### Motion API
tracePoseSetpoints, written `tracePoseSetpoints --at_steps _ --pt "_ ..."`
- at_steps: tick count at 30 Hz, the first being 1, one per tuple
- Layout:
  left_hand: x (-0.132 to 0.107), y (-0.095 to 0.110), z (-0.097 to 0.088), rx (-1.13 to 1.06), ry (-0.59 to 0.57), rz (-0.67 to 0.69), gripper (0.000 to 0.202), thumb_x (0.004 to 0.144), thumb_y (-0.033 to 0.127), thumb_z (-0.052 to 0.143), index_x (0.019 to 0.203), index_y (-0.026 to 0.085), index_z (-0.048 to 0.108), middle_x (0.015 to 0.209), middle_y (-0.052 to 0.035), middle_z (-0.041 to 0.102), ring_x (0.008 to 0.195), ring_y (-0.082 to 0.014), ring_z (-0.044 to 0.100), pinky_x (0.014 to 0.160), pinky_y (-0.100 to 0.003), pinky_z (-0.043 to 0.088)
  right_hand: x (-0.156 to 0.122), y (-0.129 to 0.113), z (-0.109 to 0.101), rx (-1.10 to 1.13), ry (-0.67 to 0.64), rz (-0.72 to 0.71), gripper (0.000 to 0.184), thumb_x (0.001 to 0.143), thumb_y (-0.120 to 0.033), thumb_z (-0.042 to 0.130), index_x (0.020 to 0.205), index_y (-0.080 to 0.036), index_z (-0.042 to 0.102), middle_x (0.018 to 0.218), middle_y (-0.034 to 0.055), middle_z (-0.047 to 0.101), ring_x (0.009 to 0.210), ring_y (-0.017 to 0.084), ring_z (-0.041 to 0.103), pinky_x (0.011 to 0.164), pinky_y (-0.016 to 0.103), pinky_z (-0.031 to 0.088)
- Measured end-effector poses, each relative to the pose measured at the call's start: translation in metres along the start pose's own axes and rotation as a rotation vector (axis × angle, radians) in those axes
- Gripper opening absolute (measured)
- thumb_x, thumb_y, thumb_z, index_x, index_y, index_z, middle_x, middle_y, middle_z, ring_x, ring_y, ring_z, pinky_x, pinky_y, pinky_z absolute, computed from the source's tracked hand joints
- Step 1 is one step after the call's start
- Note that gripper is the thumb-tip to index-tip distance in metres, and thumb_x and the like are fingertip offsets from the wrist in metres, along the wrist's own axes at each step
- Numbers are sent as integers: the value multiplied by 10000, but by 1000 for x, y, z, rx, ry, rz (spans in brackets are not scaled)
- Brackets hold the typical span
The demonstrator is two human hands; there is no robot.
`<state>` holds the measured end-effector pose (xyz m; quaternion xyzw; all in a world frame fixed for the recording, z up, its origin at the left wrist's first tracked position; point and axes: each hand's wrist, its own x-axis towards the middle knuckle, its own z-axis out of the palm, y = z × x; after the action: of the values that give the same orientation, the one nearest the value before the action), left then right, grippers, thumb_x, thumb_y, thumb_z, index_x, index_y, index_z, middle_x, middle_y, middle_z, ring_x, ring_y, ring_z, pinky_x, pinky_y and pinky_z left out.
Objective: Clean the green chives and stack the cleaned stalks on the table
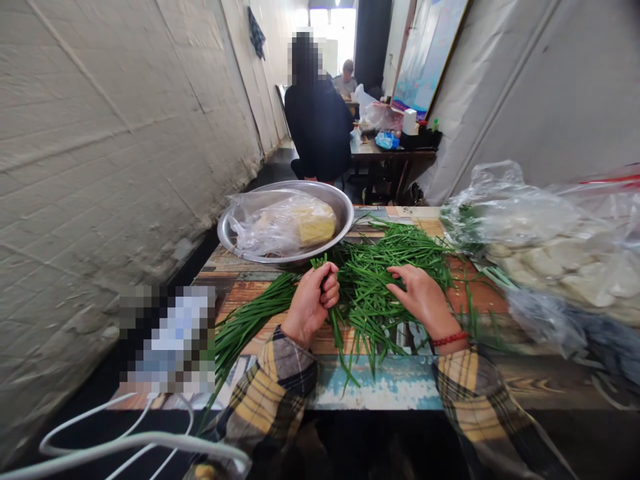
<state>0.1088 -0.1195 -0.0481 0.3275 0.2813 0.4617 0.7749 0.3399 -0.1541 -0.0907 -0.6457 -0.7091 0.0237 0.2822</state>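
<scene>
My left hand (314,298) is closed in a fist around a small bunch of garlic chives (339,333); the tips stick out above the thumb and the rest hangs below. Just right of it, my right hand (423,298) reaches over a loose pile of garlic chives (380,307). Its thumb and forefinger are apart at the pile's edge, and its other fingers are partly hidden. Left of my left hand, a neater bundle of chives (255,317) lies slanting toward the table's front edge.
A metal basin (345,230) with a bagged yellow block (315,223) stands behind the chives. At right lie clear plastic bags (560,260) with pale round pieces. White cables (150,440) loop at front left. Two people sit farther back near another table (390,155).
</scene>
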Motion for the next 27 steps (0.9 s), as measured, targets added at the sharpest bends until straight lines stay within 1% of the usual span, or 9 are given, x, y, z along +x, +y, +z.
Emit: tracePoseSetpoints --at_steps 4,6,9,12,15,17,19,23,27 --pt "0 -1 -1 3 -2 -4 178 786 307 604 780 151 519 500 92 285 363 -21 200 349 -159 136 0 -3 3 -49 42 -1 228 836 -270 529 1005 -193 662 854 70 680 828 235 588 767 356 435" --pt "1 -1 -1 -1 2 -6 182 782 309 608 778 151 517 501 92 293 361 -20 200 349 -160 129 1 -2 4 34 95 18 230 855 -287 494 940 -184 681 882 84 684 857 234 596 789 357 438" --pt "1 -1 -1 -1 3 -8 185 782 311 608 774 149 521 496 91 294 361 -20 201 351 -163 127 3 -3 3 269 138 95 263 842 -353 507 892 -178 697 912 88 697 860 228 618 787 352 454" --pt "1 -2 -1 13 11 -11 195 777 318 620 779 145 530 493 95 280 364 -19 190 353 -167 115 3 -7 0 529 62 206 304 812 -417 540 883 -170 701 855 74 710 782 214 631 719 330 464" --pt "0 -3 0 51 40 -9 223 762 329 649 808 139 542 495 105 237 370 -17 174 358 -168 98 3 -15 -5 681 -38 251 315 802 -449 549 752 -169 684 789 54 700 746 197 616 684 297 439" --pt "0 -5 1 90 49 0 251 753 342 664 841 133 555 501 109 225 376 -17 177 361 -168 98 2 -20 -9 709 -99 228 336 808 -458 538 654 -179 645 743 35 676 738 185 596 676 279 415" --pt "-1 -6 2 122 52 8 281 742 351 678 873 130 565 506 109 234 381 -16 184 363 -169 99 2 -24 -11 712 -155 192 361 821 -460 515 608 -186 614 677 16 636 705 170 570 658 267 395" --pt "-1 -7 2 147 53 18 324 723 367 693 915 132 580 506 112 226 383 -17 175 367 -174 95 1 -29 -13 708 -234 135 389 842 -455 476 579 -188 582 610 -4 568 635 145 514 630 257 372" --pt "-1 -8 1 197 20 9 373 715 359 701 987 126 595 499 113 239 384 -20 175 371 -182 101 0 -34 -13 724 -286 107 401 858 -462 458 590 -188 577 649 6 592 699 159 549 667 258 380"
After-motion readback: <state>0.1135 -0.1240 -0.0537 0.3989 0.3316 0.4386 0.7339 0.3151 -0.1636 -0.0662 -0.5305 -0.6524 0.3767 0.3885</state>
